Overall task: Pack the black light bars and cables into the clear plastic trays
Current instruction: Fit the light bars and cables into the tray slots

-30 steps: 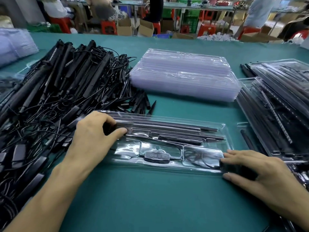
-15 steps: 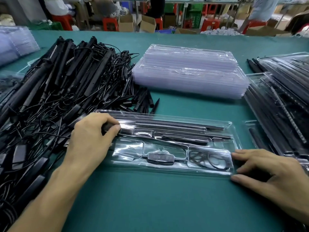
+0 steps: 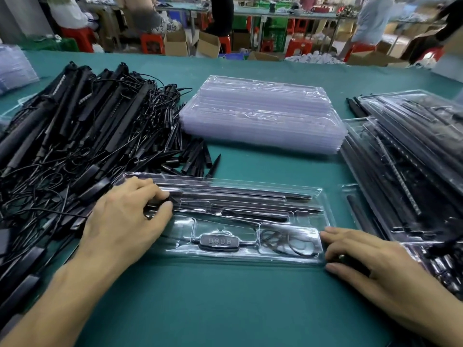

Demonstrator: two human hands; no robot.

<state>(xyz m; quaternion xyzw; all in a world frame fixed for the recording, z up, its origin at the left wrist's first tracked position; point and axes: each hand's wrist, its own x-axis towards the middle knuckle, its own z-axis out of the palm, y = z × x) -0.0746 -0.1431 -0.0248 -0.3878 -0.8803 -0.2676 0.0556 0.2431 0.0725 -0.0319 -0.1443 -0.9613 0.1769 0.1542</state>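
Fingers of left hand pinch a light bar in the tray; right hand touches it straight-fingered.

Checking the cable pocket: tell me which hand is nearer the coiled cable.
Right. The right hand touches the right end of the tray, just beside the coiled cable; the left hand pinches a light bar at the left end, beyond the controller.

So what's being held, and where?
Left hand pinches the thin black light bar by its left end, in the clear plastic tray. Right hand touches its right edge.
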